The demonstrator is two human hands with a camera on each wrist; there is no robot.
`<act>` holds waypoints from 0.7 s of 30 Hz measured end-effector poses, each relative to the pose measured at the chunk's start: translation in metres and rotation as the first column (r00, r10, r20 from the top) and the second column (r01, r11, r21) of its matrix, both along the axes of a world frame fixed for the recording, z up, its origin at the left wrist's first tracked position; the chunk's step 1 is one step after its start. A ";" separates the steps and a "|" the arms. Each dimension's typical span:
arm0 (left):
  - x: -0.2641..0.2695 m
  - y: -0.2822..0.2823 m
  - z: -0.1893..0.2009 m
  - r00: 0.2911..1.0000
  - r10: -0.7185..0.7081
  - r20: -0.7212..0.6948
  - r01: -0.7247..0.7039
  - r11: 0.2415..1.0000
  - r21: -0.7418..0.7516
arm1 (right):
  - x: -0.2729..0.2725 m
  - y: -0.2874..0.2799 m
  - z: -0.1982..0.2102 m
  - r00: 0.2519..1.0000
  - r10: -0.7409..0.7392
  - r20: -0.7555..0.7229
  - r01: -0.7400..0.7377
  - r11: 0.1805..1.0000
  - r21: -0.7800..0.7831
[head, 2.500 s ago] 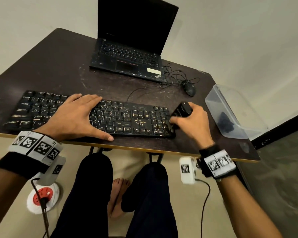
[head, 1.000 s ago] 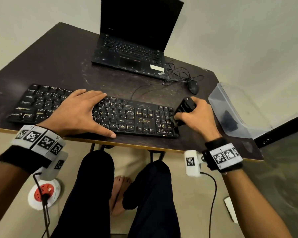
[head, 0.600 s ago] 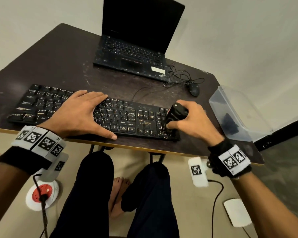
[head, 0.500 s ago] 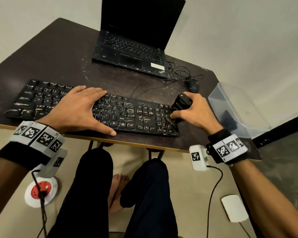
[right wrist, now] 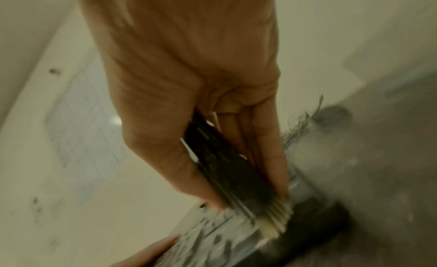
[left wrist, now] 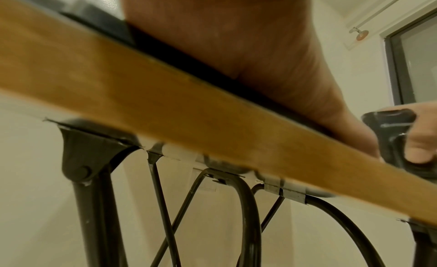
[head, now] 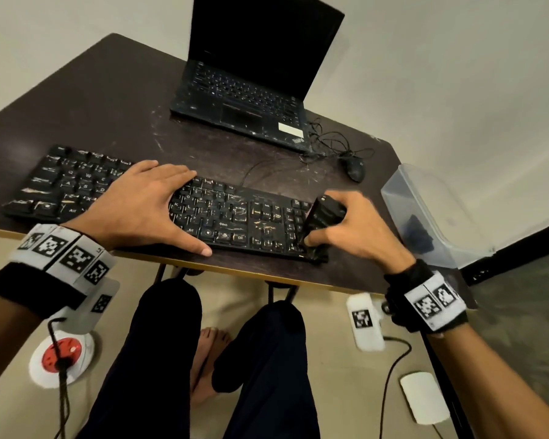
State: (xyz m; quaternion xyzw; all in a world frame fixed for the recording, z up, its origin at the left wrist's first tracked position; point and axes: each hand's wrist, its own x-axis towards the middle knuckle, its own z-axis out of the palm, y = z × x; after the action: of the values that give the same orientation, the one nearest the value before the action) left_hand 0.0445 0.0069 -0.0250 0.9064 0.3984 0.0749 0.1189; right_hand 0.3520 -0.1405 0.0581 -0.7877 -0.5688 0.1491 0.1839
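A black keyboard (head: 235, 217) lies along the near edge of the dark table (head: 108, 115). My left hand (head: 159, 204) rests flat on its middle with the fingers straight and the thumb at the front edge. My right hand (head: 339, 229) grips a black brush (head: 322, 217) at the keyboard's right end, over the number pad. The right wrist view shows the brush (right wrist: 227, 170) pinched between thumb and fingers, with its pale bristles (right wrist: 276, 216) down on the keyboard (right wrist: 212, 239). From the left wrist view I see my palm (left wrist: 236, 37) above the table edge (left wrist: 165, 110), and the brush (left wrist: 390, 136) beyond it.
An open laptop (head: 244, 99) with a dark screen stands at the back. A mouse (head: 355, 169) and tangled cable (head: 330, 144) lie to its right. A clear plastic box (head: 425, 217) sits tilted at the table's right edge. My legs are under the table.
My right hand has moved the brush back and forth over the keyboard's right end. My left hand has stayed flat on the keys.
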 end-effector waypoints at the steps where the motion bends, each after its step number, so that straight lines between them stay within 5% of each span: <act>1: -0.001 0.000 0.000 1.000 0.003 0.006 -0.003 1.000 -0.004 | -0.002 -0.001 -0.001 1.000 0.022 0.002 -0.022 1.000 -0.005; 4: -0.001 -0.001 0.001 1.000 -0.007 0.012 0.007 1.000 -0.007 | -0.003 -0.005 -0.008 0.999 -0.024 0.021 0.021 0.992 0.123; 12: -0.001 0.000 -0.001 1.000 -0.002 0.023 0.002 1.000 -0.014 | 0.001 -0.016 -0.019 0.987 -0.041 -0.153 0.067 0.983 0.173; 21: -0.002 0.000 0.001 1.000 0.008 0.015 -0.007 0.999 -0.037 | 0.002 -0.021 -0.018 0.995 -0.050 -0.083 0.064 0.981 0.180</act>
State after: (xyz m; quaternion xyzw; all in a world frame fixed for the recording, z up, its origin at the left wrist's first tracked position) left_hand 0.0421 0.0067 -0.0243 0.9019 0.4022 0.0749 0.1384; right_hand 0.3540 -0.1612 0.0398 -0.7770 -0.5496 0.1217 0.2818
